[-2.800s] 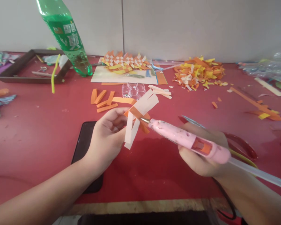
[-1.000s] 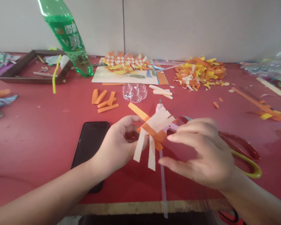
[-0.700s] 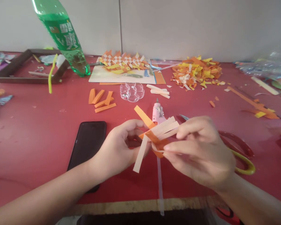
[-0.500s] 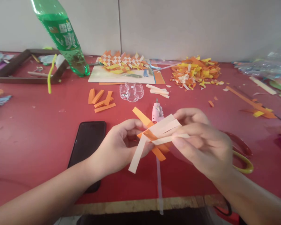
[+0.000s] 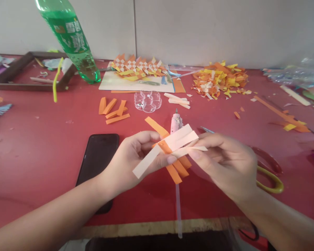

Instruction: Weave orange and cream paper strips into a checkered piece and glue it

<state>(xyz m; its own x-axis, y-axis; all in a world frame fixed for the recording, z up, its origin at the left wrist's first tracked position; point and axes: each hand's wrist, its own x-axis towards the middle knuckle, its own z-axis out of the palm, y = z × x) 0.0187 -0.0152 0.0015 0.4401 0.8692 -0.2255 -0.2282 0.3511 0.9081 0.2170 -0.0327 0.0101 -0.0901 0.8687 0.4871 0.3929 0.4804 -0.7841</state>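
My left hand is closed on a woven piece of paper strips, thumb on top near its lower edge. Orange strips stick out at the upper left and lower right, and cream strips reach to the right and to the lower left. Between thumb and fingers, my right hand pinches the end of one cream strip on the right side. Behind the weave stands a pink glue gun, partly hidden, with a clear glue stick showing below.
Scissors lie beside my right wrist, a black phone by my left. Farther back are loose orange strips, a clear flower-shaped tray, a heap of paper scraps and a green bottle.
The woven piece has turned slightly, its lower-left cream strip swinging left and up. My left thumb lies farther over the weave, and my right hand has shifted a little left, fingers lower.
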